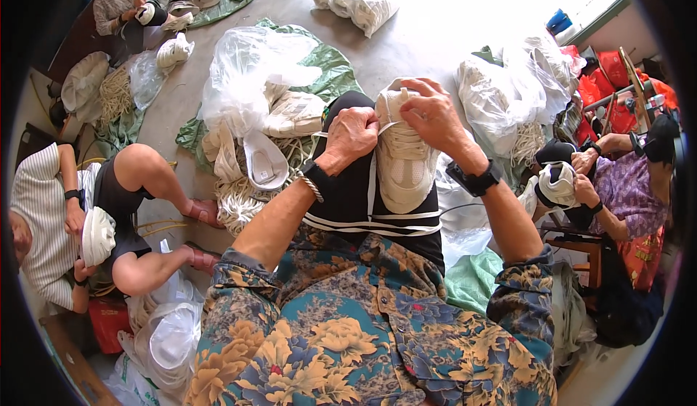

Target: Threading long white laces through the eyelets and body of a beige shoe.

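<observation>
A cream sneaker, partly laced, rests on my black-trousered lap, its toe toward me. My left hand is closed in a pinch on a white shoelace that runs to the sneaker's upper eyelets. Over the top of the same sneaker, my right hand has its fingers closed at the tongue and eyelets; its fingertips partly hide that spot. A loose white lace end hangs down beside the sneaker across my lap.
Left of my knees lie more cream sneakers, a clear plastic bag and a bundle of white laces. White bags stand to the right. People on both sides handle similar shoes; another sits at far left.
</observation>
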Demonstrator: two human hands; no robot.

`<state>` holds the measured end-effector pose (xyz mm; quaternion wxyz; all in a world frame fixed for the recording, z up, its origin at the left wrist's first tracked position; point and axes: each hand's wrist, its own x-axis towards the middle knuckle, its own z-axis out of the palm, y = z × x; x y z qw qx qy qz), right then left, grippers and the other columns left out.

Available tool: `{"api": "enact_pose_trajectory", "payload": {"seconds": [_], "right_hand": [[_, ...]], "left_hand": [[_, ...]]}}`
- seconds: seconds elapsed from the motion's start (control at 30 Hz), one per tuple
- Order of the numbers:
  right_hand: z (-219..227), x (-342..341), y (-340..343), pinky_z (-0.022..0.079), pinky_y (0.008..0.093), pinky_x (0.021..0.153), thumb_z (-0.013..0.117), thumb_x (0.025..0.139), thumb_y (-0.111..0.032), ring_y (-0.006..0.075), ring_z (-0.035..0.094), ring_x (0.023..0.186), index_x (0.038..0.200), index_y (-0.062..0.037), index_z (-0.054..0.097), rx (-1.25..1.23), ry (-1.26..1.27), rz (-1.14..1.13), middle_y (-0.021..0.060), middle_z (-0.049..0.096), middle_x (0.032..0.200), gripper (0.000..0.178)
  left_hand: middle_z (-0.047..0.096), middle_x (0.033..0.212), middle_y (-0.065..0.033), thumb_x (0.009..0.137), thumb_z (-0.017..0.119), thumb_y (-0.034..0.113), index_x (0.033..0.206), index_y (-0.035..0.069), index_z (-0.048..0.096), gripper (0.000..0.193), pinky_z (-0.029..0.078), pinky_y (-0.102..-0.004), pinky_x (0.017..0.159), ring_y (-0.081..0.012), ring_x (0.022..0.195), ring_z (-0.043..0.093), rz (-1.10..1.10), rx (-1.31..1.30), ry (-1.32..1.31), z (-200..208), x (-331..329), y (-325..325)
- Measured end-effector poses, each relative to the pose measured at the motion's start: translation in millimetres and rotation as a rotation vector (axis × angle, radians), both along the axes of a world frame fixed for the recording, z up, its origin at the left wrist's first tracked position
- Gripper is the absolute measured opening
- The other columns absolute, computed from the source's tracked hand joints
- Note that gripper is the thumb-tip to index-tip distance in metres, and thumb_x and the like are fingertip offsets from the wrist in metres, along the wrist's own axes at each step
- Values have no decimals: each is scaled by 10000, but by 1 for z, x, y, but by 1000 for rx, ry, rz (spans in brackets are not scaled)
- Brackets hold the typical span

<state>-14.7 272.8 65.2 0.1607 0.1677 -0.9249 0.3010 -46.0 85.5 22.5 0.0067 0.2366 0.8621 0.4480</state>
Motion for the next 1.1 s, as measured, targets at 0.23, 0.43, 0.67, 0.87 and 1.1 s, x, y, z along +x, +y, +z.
{"api": "enact_pose_trajectory", "payload": {"seconds": [0.23,0.43,0.67,0.87,1.1], "right_hand": [[-14,-8,-25,279,454,974,567,719,-144,283,431,1184,744,-84,691,227,25,-34,82,580,1189,139],[-19,-4,-19,271,450,992,563,738,-153,288,432,1195,760,-89,691,182,-12,-37,97,564,1213,145],[-14,1,-14,257,449,1009,612,759,-163,293,422,1205,833,-114,687,189,-18,59,102,536,1244,116],[-16,2,-17,247,459,1014,626,770,-183,303,410,1212,872,-107,667,205,30,63,120,524,1242,134],[-16,2,-14,234,494,1010,600,793,-179,325,393,1221,919,-83,651,259,39,92,152,508,1252,167]], "left_hand": [[599,688,-213,768,558,147,742,-11,604,167,469,-424,608,-371,664,603,-10,-43,58,7,1,9],[619,826,-180,729,558,136,811,24,612,149,485,-438,693,-362,778,603,2,-168,210,19,6,8],[544,867,-133,701,621,41,944,77,558,254,458,-398,739,-319,875,544,-404,-134,506,26,-22,-18],[549,853,-127,731,598,70,925,71,553,198,454,-414,723,-322,851,542,-450,-136,581,26,-27,-15],[564,874,-130,736,580,53,928,51,551,195,454,-420,742,-331,878,546,-452,-72,551,23,-24,-16]]}}
